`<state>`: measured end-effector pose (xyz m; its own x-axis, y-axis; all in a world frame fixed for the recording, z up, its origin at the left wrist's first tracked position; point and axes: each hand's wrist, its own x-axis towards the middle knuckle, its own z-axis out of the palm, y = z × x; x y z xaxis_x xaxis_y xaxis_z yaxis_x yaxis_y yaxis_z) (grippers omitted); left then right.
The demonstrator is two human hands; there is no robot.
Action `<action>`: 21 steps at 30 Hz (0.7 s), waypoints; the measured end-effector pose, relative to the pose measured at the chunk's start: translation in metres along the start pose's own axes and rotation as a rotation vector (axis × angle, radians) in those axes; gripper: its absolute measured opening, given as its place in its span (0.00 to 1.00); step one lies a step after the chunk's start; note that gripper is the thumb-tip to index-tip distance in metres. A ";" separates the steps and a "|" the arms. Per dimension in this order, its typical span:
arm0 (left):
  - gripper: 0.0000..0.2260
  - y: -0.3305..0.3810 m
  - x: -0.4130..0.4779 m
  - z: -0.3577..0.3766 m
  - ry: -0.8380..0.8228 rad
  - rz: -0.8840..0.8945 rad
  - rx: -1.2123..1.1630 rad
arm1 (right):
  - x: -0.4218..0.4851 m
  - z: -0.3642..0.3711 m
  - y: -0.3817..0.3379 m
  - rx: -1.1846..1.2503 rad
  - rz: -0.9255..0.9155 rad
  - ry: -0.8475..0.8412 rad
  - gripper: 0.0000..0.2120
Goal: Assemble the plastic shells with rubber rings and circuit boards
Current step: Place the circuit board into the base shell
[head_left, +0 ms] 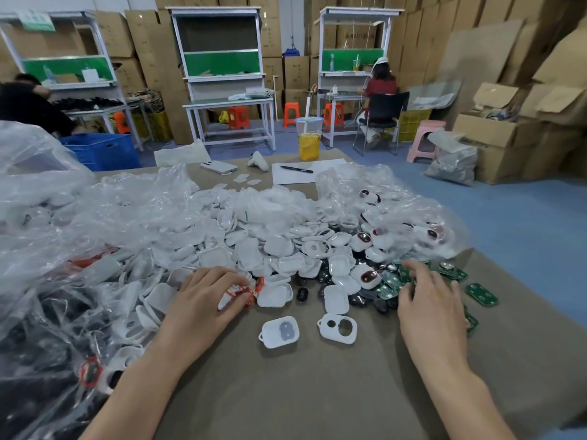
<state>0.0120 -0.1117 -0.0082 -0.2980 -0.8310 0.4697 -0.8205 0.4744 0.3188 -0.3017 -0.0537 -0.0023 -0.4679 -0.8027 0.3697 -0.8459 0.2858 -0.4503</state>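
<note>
L hand (216, 300) is pinching a floppy red rubber ring (245, 292); R hand (428, 301), fingers loose, is touching light circuit boards (389, 289), prob. best gripped by edges.

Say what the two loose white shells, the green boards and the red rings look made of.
Left shell and holed shell: likely moulded plastic; smooth, faintly glossy, thin rims. Green boards: circuit-board laminate, green coat, pale metal-looking pads. Red rings: probably rubber; thin, bent loops.
</note>
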 end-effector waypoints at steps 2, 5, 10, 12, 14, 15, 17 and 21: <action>0.17 0.001 0.000 0.000 -0.002 0.002 0.007 | -0.001 -0.001 -0.003 0.107 -0.027 0.026 0.19; 0.18 0.001 -0.002 0.001 -0.003 0.015 0.035 | -0.002 -0.001 -0.013 0.282 -0.123 0.045 0.22; 0.18 0.001 -0.001 0.000 -0.021 0.010 0.051 | 0.006 0.005 -0.016 0.060 -0.109 0.037 0.16; 0.18 0.001 0.000 0.000 -0.023 0.008 0.049 | 0.003 0.009 -0.009 -0.085 -0.016 -0.086 0.18; 0.18 0.002 0.000 -0.001 -0.023 0.009 0.046 | -0.001 0.013 -0.006 -0.096 -0.039 -0.127 0.17; 0.19 0.001 0.000 -0.001 -0.026 0.006 0.046 | -0.001 0.016 -0.006 -0.072 -0.074 -0.135 0.17; 0.20 0.001 0.001 -0.001 -0.034 0.001 0.039 | 0.001 0.017 -0.008 0.014 -0.114 -0.145 0.21; 0.20 -0.001 0.001 -0.001 -0.025 0.024 0.057 | 0.003 0.013 -0.009 0.222 -0.113 -0.027 0.19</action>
<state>0.0128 -0.1124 -0.0072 -0.3300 -0.8268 0.4556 -0.8389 0.4781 0.2601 -0.2925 -0.0649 -0.0077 -0.3638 -0.8377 0.4073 -0.8142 0.0735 -0.5759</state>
